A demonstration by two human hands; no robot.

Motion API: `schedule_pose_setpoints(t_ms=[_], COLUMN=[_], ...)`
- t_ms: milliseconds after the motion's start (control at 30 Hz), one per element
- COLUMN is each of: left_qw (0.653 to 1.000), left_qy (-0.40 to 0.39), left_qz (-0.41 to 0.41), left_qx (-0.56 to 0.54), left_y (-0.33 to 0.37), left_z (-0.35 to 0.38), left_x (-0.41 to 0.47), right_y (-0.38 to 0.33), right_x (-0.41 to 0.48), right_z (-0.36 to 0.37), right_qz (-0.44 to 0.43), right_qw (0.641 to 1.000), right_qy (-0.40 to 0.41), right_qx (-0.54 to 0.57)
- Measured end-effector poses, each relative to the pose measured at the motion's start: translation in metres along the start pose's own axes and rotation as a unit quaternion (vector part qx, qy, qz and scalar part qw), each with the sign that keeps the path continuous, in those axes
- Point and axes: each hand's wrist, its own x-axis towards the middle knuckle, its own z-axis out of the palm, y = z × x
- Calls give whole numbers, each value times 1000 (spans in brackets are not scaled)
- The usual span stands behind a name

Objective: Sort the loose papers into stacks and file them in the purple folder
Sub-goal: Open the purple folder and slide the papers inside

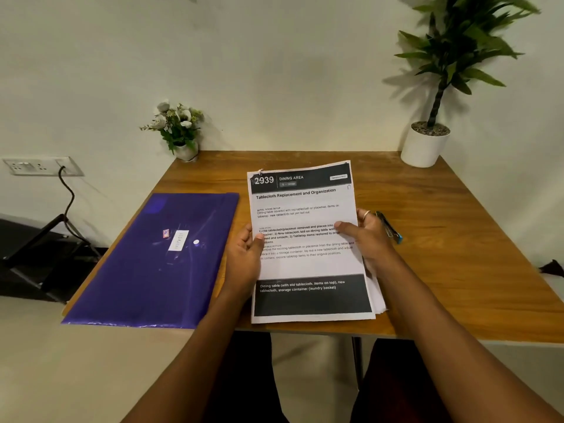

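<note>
A stack of printed papers (305,264) is held above the wooden table (457,254), its top sheet headed "2939 Dining Area". My left hand (245,257) grips the stack's left edge with the thumb on top. My right hand (366,236) grips the right edge, thumb across the text. More sheet edges show under the stack at the lower right. The purple folder (152,264) lies flat and closed on the table's left side, a white label on its front, its near corner over the table edge.
A stapler or pen-like tool with a blue tip (389,227) lies just right of my right hand. A small flower pot (180,132) stands at the back edge, a white potted plant (425,141) at the back right corner. A wall socket with a cable (65,190) is at left.
</note>
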Motion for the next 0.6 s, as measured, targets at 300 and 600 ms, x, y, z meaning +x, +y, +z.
schedule_pose_setpoints(t_ms=[300, 600], left_qw=[999, 899], left_qy=[-6, 211], left_qz=[6, 91], left_qx=[31, 373], left_y=[7, 37], left_z=[1, -94], left_x=[-4, 3], right_y=[12, 18], right_x=[-1, 5], right_z=[-4, 0], right_qz=[126, 109], right_qw=[988, 991], right_qy=[-84, -64], right_qx=[20, -51])
